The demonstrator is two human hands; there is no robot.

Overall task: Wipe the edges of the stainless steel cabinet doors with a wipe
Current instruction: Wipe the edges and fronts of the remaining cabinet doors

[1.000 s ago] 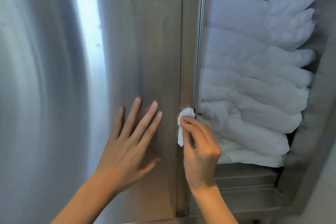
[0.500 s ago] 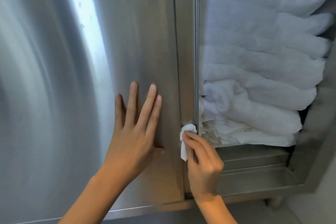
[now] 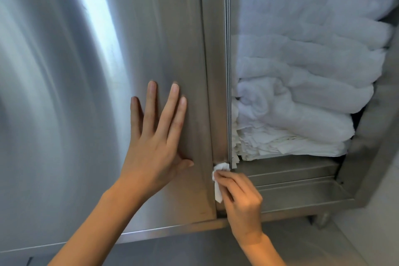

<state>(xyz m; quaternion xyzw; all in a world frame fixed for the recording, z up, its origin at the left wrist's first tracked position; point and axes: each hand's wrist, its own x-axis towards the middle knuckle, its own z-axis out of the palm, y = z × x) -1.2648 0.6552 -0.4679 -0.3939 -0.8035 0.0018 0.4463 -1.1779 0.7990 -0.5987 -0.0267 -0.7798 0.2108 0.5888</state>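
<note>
Only one wipe, in right hand (left hand on door).

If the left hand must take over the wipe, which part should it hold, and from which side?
Probably the loose tail of the wipe, pinched from the left: it hangs free beside the right hand, whose fingers pinch the bunched top.

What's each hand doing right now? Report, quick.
Left hand: open, flat on the cabinet door.
Right hand: pinches the wipe against that door's edge.
</note>
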